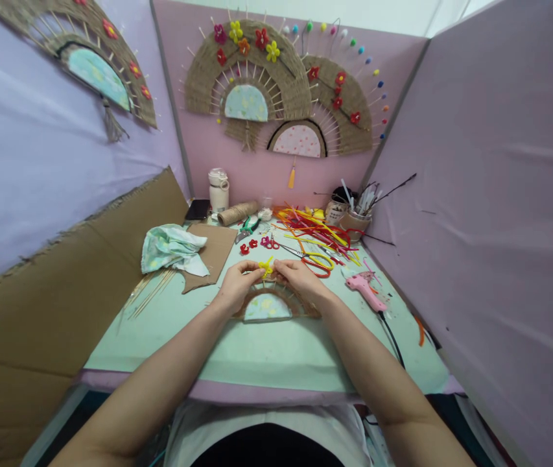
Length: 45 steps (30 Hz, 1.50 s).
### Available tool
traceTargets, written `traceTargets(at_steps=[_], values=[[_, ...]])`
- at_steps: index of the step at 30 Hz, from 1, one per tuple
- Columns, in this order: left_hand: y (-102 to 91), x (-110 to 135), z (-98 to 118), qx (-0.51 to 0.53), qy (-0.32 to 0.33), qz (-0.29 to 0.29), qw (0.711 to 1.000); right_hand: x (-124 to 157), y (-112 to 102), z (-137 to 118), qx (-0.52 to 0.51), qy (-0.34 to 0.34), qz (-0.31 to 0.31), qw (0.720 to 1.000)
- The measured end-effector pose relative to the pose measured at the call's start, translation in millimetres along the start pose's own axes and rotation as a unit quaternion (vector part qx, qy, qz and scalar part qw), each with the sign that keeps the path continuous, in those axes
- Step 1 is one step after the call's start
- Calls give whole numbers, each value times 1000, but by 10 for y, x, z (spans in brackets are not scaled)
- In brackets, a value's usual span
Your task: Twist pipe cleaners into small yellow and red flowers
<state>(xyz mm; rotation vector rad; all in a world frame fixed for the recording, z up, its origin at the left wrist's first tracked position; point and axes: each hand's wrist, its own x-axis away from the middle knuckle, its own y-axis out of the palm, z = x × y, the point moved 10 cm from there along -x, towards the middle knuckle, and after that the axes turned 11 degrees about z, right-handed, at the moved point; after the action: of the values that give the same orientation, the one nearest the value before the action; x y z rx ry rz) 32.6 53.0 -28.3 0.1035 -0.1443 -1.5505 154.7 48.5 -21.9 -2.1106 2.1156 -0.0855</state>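
Observation:
Between the fingertips of my left hand (241, 280) and my right hand (300, 275) is a small yellow pipe-cleaner flower (267, 266). Both hands are closed in a pinch on it. Below them on the table lies a fan (269, 306) with a pale green patterned half-circle at its base; my hands and wrists cover part of its brown band. Just beyond my fingers are red pipe-cleaner flowers (245, 249) and a purple one (265, 240). Orange-and-yellow handled scissors (317, 263) lie to the right of my right hand.
A pink glue gun (366, 292) with a black cord rests at right. Loose pipe cleaners (315, 227) are heaped behind. Patterned cloth (172, 250) lies over cardboard (215, 250) at left, near thin sticks (152, 292). Green-handled pliers (247, 229), twine (238, 213) and a bottle (218, 190) stand farther back.

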Motion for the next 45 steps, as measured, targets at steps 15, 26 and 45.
traceTargets(at_steps=[15, 26, 45], values=[[49, -28, 51, -111, 58, -43, 991, 54, 24, -141, 182, -158, 42, 970], [27, -55, -4, -131, 76, -29, 988, 93, 24, -220, 217, -169, 58, 960], [227, 233, 454, -230, 307, -116, 916, 160, -52, -214, 19, -60, 7, 998]])
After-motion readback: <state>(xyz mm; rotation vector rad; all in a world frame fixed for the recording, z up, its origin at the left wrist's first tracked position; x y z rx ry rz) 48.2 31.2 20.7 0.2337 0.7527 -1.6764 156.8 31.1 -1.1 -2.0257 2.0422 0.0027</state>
